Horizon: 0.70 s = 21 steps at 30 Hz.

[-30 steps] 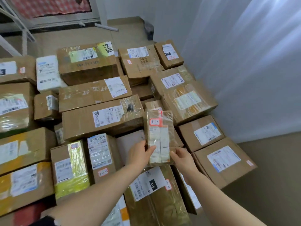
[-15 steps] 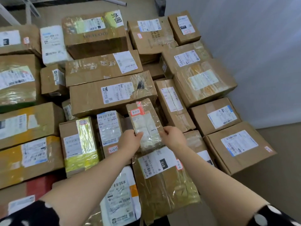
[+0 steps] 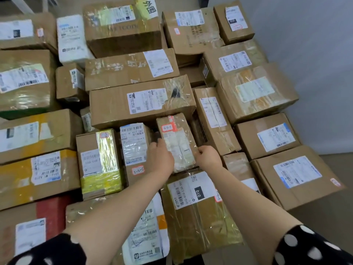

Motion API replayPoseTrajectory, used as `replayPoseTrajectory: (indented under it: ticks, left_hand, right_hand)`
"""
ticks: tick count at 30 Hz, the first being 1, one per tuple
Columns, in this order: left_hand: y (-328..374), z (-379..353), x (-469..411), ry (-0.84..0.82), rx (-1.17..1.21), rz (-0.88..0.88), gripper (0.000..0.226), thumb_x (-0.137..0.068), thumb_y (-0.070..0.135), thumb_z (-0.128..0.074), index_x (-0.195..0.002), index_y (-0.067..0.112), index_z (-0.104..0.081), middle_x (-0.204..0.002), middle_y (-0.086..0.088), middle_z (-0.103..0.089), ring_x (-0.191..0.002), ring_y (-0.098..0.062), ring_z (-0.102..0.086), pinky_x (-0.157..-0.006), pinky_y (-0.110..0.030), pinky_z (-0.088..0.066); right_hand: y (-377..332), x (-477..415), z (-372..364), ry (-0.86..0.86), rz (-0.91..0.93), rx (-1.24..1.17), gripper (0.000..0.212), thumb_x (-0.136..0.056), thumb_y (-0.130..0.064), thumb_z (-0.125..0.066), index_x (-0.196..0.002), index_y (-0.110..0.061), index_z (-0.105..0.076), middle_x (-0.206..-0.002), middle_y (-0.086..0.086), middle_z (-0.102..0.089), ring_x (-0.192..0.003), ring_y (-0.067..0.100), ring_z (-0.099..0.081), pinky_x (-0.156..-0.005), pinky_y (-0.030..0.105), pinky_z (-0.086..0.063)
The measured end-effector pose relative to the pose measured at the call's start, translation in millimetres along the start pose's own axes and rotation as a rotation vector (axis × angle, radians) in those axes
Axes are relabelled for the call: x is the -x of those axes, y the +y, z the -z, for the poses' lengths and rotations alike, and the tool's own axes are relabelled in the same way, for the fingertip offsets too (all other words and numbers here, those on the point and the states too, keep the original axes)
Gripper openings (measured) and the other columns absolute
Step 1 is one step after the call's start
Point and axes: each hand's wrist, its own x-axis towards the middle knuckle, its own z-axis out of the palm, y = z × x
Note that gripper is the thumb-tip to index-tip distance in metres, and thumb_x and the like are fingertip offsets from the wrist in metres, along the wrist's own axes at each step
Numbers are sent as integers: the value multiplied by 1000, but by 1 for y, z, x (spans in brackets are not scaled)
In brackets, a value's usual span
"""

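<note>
Sleeves: black fabric, big white polka dots, same on left sleeve (image 3: 57, 251) and right sleeve (image 3: 309, 247). Forearms bare from hem to wrist. Left hand (image 3: 161, 156) and right hand (image 3: 208, 157) bare.

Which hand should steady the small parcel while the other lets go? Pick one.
Left, probably. The left hand grips along the parcel's long side, near its middle. The right hand only pinches the near corner, so its grip controls less and should free easily.

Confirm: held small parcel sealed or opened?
Sealed: clear tape covers the small parcel, no flap lifted; left hand and right hand grip its sides.
</note>
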Motion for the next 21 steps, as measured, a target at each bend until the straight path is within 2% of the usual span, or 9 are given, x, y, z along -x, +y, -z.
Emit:
replayPoseTrajectory:
  ticks: [2,4,7,9,12,15,17,19,21]
  left_hand:
    - [-7,5,1,142,-82,26,52,-92,11,-50,-141,13,-34,-142,-11,-34,-128,-29,-34,-105,-40,-34]
    - [-17,11,-1,207,-105,101,65,-88,17,-59,-145,13,-26,-149,-12,-20,-137,-31,-21,-111,-41,-24]
    - [-33,12,-7,171,-81,223,92,-83,35,-68,-150,11,-9,-154,-15,-5,-142,-33,-7,-116,-44,-16]
    - [-39,11,-10,130,-38,276,104,-82,38,-71,-151,10,1,-156,-16,2,-144,-34,-2,-115,-48,-16]
    - [-41,8,-13,122,-21,306,110,-81,40,-72,-151,13,9,-157,-17,8,-145,-35,0,-114,-48,-19]
    - [-41,5,-13,117,-18,301,115,-79,44,-73,-151,15,12,-157,-16,6,-144,-35,-1,-113,-48,-17]
    - [-41,4,-13,129,-17,279,117,-77,46,-74,-151,16,13,-157,-15,6,-144,-35,-2,-113,-49,-16]
    - [-43,3,-14,131,-10,269,118,-77,48,-73,-151,16,13,-157,-15,6,-144,-35,-2,-113,-49,-16]
    - [-44,2,-14,129,-6,270,116,-79,48,-71,-151,16,14,-157,-15,7,-144,-35,-2,-113,-49,-15]
  right_hand:
    - [4,-6,-4,8,-30,30,35,-95,-9,-42,-60,-13,-38,-57,2,-37,-52,16,-33,-48,24,-26]
    - [5,-13,-8,16,-44,50,36,-94,-9,-43,-60,-14,-38,-58,1,-38,-53,16,-35,-49,25,-27]
    - [6,-23,-15,24,-49,96,33,-95,-10,-45,-62,-14,-41,-61,1,-43,-63,22,-45,-48,25,-28]
    - [5,-29,-21,4,-52,135,23,-95,-11,-45,-73,-10,-51,-70,4,-52,-72,27,-51,-53,25,-35]
    - [7,-37,-28,-33,-58,209,15,-95,-8,-45,-101,-5,-59,-90,9,-59,-84,28,-57,-68,32,-45]
    - [5,-41,-32,-85,-41,302,21,-93,-4,-47,-111,-3,-58,-94,9,-60,-87,28,-57,-71,35,-48]
    - [0,-40,-37,-104,-11,353,29,-93,-6,-49,-123,-5,-52,-104,11,-62,-94,30,-59,-76,38,-51]
    - [-5,-39,-42,-110,27,390,38,-95,-14,-52,-131,-5,-41,-108,13,-63,-96,32,-60,-72,38,-49]
    - [-8,-38,-47,-106,54,428,44,-96,-12,-50,-136,-5,-34,-107,15,-63,-94,32,-61,-68,37,-46]
